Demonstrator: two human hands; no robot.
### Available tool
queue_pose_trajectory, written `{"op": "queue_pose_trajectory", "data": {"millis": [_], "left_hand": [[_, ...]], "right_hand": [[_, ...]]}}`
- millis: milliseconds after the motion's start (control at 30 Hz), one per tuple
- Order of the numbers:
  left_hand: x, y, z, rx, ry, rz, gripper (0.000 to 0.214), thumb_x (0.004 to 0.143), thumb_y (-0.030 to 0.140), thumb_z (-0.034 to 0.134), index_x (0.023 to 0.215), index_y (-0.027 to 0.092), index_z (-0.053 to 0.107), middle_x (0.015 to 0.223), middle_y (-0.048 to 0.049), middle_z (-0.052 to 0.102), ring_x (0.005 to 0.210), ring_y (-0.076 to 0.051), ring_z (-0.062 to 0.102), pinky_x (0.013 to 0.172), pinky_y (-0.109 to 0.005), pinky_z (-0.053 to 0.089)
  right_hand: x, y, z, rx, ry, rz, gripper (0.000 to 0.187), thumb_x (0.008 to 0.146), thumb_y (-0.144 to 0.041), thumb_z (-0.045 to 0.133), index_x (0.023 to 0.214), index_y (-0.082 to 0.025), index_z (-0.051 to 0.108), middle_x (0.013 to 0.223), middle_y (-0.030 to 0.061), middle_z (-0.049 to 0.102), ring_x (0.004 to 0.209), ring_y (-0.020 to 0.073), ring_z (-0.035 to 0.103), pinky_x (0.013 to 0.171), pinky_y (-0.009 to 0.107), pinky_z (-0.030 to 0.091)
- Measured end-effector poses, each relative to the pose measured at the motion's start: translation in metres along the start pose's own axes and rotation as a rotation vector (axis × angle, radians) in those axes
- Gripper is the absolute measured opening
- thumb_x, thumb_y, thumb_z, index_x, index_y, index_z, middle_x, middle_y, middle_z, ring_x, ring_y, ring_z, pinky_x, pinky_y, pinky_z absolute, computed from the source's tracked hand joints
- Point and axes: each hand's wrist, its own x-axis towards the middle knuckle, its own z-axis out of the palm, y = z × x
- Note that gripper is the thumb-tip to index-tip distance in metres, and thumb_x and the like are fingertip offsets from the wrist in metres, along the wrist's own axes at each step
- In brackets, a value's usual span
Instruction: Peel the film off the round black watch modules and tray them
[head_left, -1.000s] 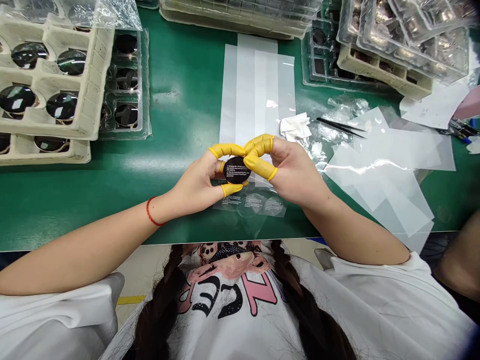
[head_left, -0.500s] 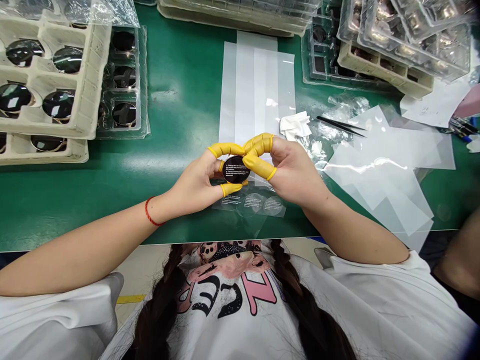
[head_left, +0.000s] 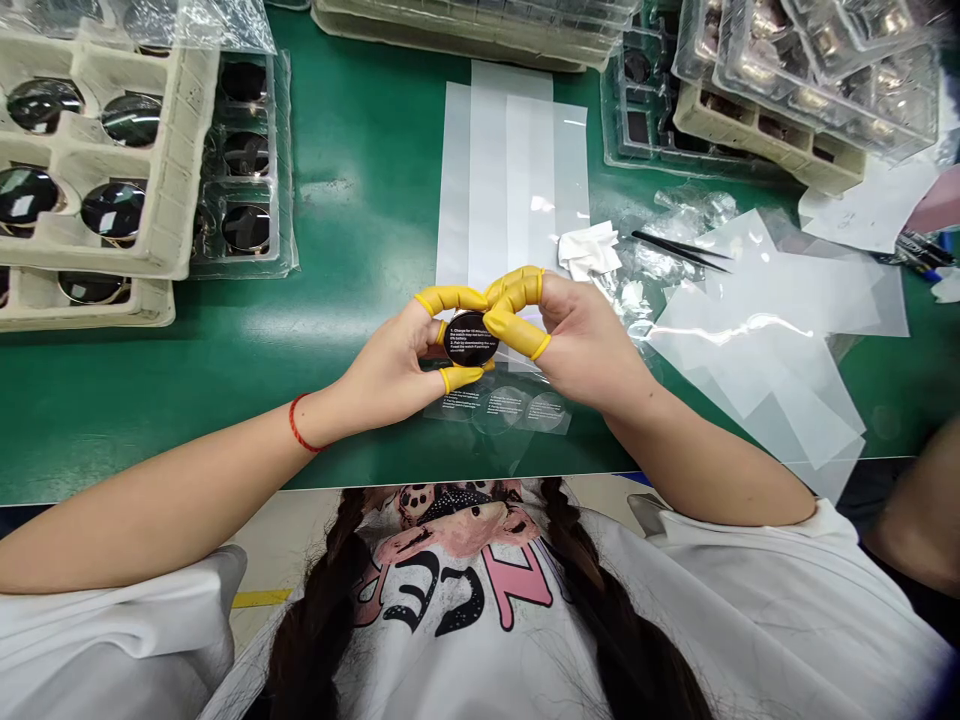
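Observation:
A round black smartwatch face [head_left: 470, 340] with white printed text sits between my two hands, over the front of the table. My left hand [head_left: 405, 355] is closed around it, fingers on the far edge and thumb on the near edge. Yellow finger cots cover the fingertips of both hands. At the upper right rim of the watch, my right hand [head_left: 559, 325] is closed in a pinch, its thumb touching the face. Whether a film edge is between those fingertips is hidden. Just below lies a clear sheet of round printed films [head_left: 547, 410], partly under my hands.
Translucent white sheets [head_left: 457, 180] lie beyond my hands. To their right are a crumpled white tissue [head_left: 587, 250], black tweezers [head_left: 679, 250] and scattered clear sheets [head_left: 757, 340]. Trays of watches [head_left: 184, 190] stand at left, with stacked plastic trays [head_left: 832, 90] at the far right.

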Motion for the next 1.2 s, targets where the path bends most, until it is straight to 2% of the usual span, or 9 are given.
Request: {"op": "queue_pose_trajectory", "data": {"millis": [100,233,400,500,633,767,967,1067,1200], "left_hand": [[0.000,-0.001,0.001,-0.010,0.002,-0.032,0.052,0.078,0.019,0.072,0.123,0.023,0.046,0.095,-0.0009,0.069,0.086,-0.015,0.072,0.074,-0.025,0.056],[0.000,-0.003,0.004,-0.032,-0.023,-0.092,0.050,0.080,0.021,0.070,0.122,0.022,0.044,0.091,-0.0004,0.069,0.089,-0.016,0.072,0.074,-0.026,0.056],[0.000,-0.006,0.007,-0.042,-0.027,-0.125,0.051,0.079,0.019,0.070,0.122,0.021,0.043,0.091,-0.0010,0.069,0.092,-0.018,0.073,0.075,-0.029,0.056],[0.001,-0.007,0.007,-0.037,-0.020,-0.114,0.053,0.078,0.018,0.070,0.123,0.021,0.042,0.092,-0.0013,0.069,0.092,-0.019,0.073,0.075,-0.029,0.057],[0.001,-0.010,0.006,-0.045,-0.022,-0.103,0.054,0.077,0.017,0.071,0.123,0.022,0.042,0.092,-0.0008,0.068,0.091,-0.019,0.073,0.074,-0.029,0.057],[0.001,-0.009,0.007,-0.044,-0.020,-0.108,0.055,0.076,0.017,0.071,0.123,0.021,0.042,0.088,0.0003,0.067,0.087,-0.017,0.072,0.071,-0.028,0.056],[0.002,-0.006,0.008,-0.045,0.006,-0.100,0.052,0.074,0.013,0.070,0.119,0.018,0.044,0.086,0.0017,0.064,0.074,-0.010,0.065,0.064,-0.021,0.051],[0.002,-0.008,0.008,-0.045,0.004,-0.082,0.052,0.075,0.013,0.069,0.119,0.019,0.043,0.090,0.0015,0.063,0.076,-0.009,0.064,0.067,-0.021,0.051],[0.003,-0.010,0.007,-0.032,-0.033,-0.071,0.053,0.077,0.015,0.068,0.122,0.018,0.041,0.091,0.0009,0.063,0.078,-0.010,0.064,0.068,-0.022,0.051]], "right_hand": [[0.000,-0.002,-0.007,-0.169,0.005,-0.071,0.020,0.088,-0.038,0.061,0.083,-0.019,0.062,0.095,0.0033,0.068,0.093,0.0169,0.063,0.087,0.035,0.049],[-0.024,-0.008,-0.035,-0.700,0.169,-0.186,0.026,0.089,-0.044,0.060,0.101,-0.021,0.063,0.098,0.0074,0.067,0.095,0.0233,0.061,0.085,0.041,0.048],[-0.084,0.012,-0.053,-1.279,0.239,0.119,0.039,0.087,-0.055,0.056,0.089,-0.017,0.061,0.068,0.0074,0.055,0.060,0.0191,0.050,0.055,0.033,0.037],[-0.104,0.034,-0.048,-1.252,0.243,0.287,0.041,0.084,-0.059,0.057,0.081,-0.018,0.057,0.075,0.0086,0.054,0.054,0.0156,0.043,0.049,0.030,0.029],[-0.101,0.040,-0.044,-0.941,0.346,0.398,0.026,0.080,-0.043,0.066,0.084,-0.019,0.056,0.088,0.0099,0.058,0.067,0.0194,0.053,0.056,0.033,0.040],[-0.080,0.014,-0.029,-0.682,0.469,0.119,0.012,0.091,-0.033,0.054,0.090,-0.020,0.056,0.090,0.0061,0.061,0.081,0.0180,0.059,0.068,0.032,0.048],[-0.045,0.003,0.022,-0.742,0.337,-0.434,0.008,0.096,-0.025,0.050,0.099,-0.020,0.055,0.085,0.0041,0.063,0.079,0.0156,0.059,0.068,0.028,0.047],[-0.033,0.019,0.031,-0.871,0.384,-0.527,0.010,0.097,-0.025,0.047,0.100,-0.018,0.054,0.083,0.0064,0.062,0.075,0.0173,0.056,0.063,0.029,0.045],[-0.022,0.032,0.024,-0.907,0.389,-0.451,0.015,0.098,-0.027,0.042,0.104,-0.018,0.052,0.086,0.0068,0.061,0.078,0.0181,0.056,0.063,0.030,0.046]]}}
